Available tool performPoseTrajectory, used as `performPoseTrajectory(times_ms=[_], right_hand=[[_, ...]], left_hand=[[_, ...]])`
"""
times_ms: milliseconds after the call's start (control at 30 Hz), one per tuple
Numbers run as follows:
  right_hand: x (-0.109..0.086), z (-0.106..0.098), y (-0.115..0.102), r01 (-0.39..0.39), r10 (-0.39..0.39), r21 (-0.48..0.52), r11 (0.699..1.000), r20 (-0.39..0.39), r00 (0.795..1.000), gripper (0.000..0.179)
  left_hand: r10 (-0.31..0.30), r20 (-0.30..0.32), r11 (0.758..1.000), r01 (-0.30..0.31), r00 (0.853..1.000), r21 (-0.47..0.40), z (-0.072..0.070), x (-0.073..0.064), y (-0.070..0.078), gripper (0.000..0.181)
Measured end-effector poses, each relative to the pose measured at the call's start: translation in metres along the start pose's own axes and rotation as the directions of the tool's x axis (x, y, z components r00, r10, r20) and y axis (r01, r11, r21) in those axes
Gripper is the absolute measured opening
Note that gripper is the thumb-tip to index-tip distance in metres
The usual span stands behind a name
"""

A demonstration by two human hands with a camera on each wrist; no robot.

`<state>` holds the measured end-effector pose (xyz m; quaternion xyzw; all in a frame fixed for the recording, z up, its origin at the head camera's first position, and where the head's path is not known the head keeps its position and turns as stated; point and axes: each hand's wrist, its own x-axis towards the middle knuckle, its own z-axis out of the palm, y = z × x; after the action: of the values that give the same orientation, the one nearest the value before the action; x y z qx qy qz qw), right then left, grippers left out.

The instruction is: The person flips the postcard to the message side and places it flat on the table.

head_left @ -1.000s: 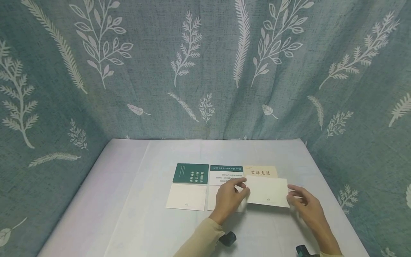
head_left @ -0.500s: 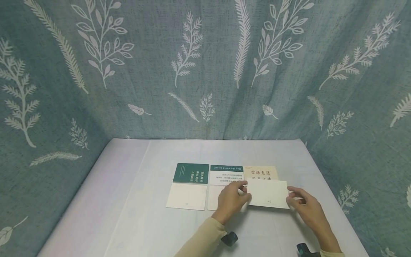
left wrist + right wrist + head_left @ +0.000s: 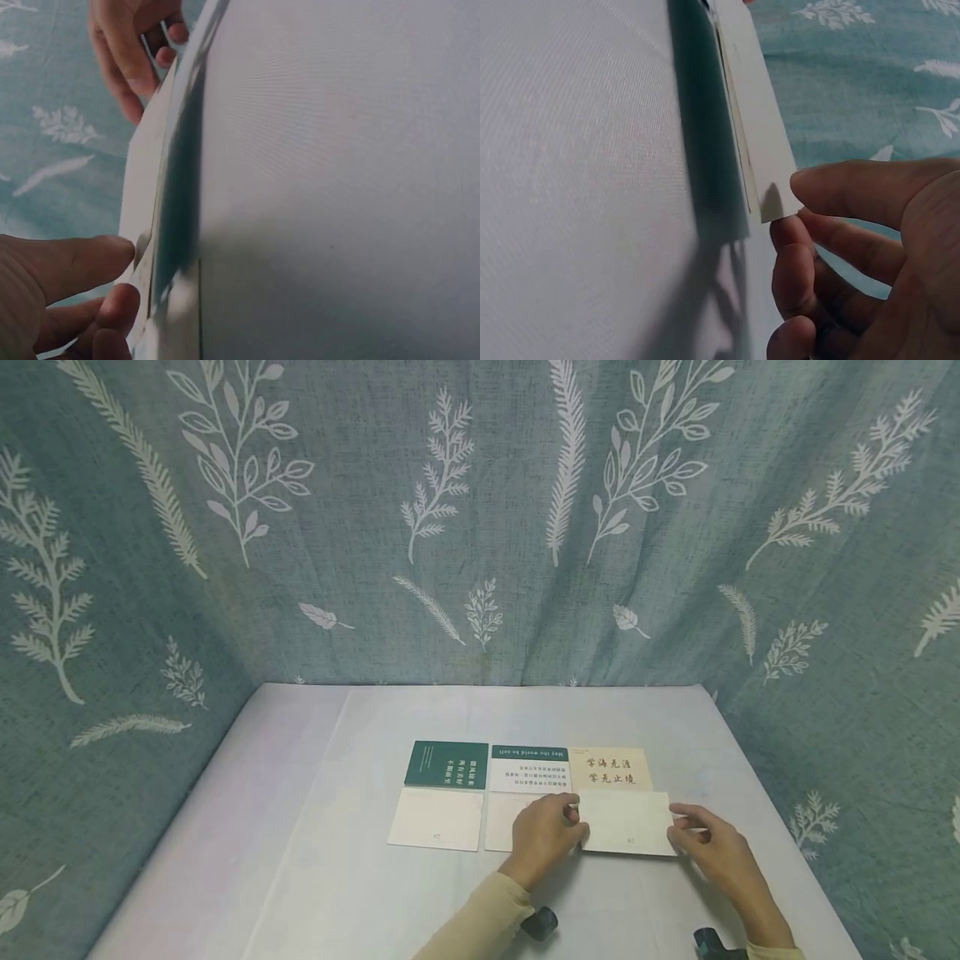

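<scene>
A blank off-white postcard (image 3: 626,822) with a tiny mark near its lower edge is held between both hands. My left hand (image 3: 542,837) pinches its left edge with thumb and fingers. At the other end, my right hand (image 3: 716,852) pinches the right edge. In the right wrist view, the postcard (image 3: 757,105) casts a shadow beside it, so it seems slightly off the table. Just beyond it lies a cream card (image 3: 609,767) with brown Chinese calligraphy. The left hand partly covers another blank white card (image 3: 501,822).
On the white-covered table (image 3: 360,910) lie a green card (image 3: 447,764) with white lettering, a white card with a green band (image 3: 528,770), and a blank white card (image 3: 437,818), forming two rows. A leaf-patterned curtain (image 3: 517,610) surrounds the table's back and sides.
Both hands have drawn the postcard nearer to me and levelled it. The second line of brown calligraphy on the cream card has come into sight.
</scene>
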<state>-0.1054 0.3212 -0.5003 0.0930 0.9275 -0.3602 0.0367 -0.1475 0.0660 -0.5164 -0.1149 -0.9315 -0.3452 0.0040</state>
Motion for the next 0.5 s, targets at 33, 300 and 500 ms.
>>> performPoseTrajectory(times_ms=[33, 300, 500], right_hand=[[0.0005, 0.0006, 0.0002, -0.003, 0.003, -0.005, 1.0, 0.005, 1.0, 0.052], [0.0036, 0.0038, 0.0025, 0.006, -0.004, -0.046, 0.999, 0.038, 0.999, 0.054], [0.0053, 0.0067, 0.0054, -0.004, 0.007, -0.074, 0.997, 0.033, 0.999, 0.053]], left_hand=[[-0.002, 0.004, 1.0, 0.002, 1.0, 0.003, 0.0001, -0.0004, 0.0, 0.038], [-0.009, 0.012, 1.0, 0.009, 1.0, 0.004, 0.0011, -0.0047, -0.001, 0.036], [0.007, 0.002, 1.0, -0.007, 1.0, 0.011, 0.0035, -0.0045, -0.0024, 0.031]])
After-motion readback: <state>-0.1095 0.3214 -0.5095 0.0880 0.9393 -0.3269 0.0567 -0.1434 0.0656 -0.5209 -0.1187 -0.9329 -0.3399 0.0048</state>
